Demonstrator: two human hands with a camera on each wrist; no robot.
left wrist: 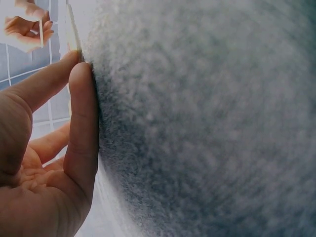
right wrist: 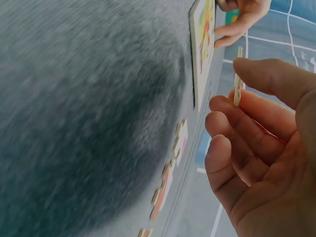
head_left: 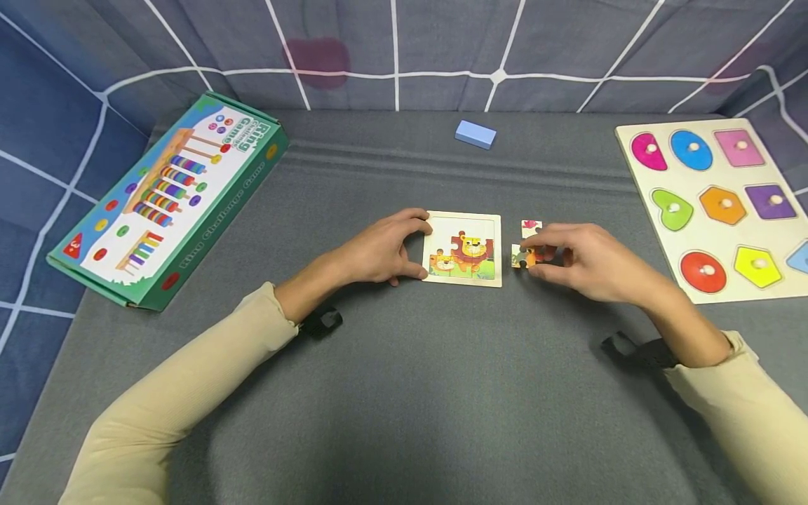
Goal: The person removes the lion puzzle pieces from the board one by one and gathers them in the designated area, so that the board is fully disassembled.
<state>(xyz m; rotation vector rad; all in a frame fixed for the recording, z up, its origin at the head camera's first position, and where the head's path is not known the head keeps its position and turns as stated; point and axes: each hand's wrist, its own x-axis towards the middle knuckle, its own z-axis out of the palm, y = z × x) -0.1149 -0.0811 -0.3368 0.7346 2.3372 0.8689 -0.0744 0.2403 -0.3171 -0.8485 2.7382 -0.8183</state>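
Observation:
A square jigsaw puzzle board [head_left: 463, 279] with a light wooden rim and a lion picture, partly filled in at its lower part, lies flat on the table. My left hand [head_left: 386, 245] rests against its left edge, fingertips at the upper left corner and thumb at the lower left. Right of the board, my right hand [head_left: 590, 263] pinches a thin puzzle piece [right wrist: 238, 84] between thumb and fingertips, seen edge-on in the right wrist view. Beneath that hand lie loose puzzle pieces [head_left: 532, 226], partly hidden by the fingers; several pieces [right wrist: 163, 192] show along the table in the right wrist view.
A green ring game box [head_left: 183, 189] lies at the left. At the right is a shape board [head_left: 688, 242] with coloured knobbed shapes. A small blue block [head_left: 475, 135] lies at the back, before a hanging checked cloth [head_left: 442, 42].

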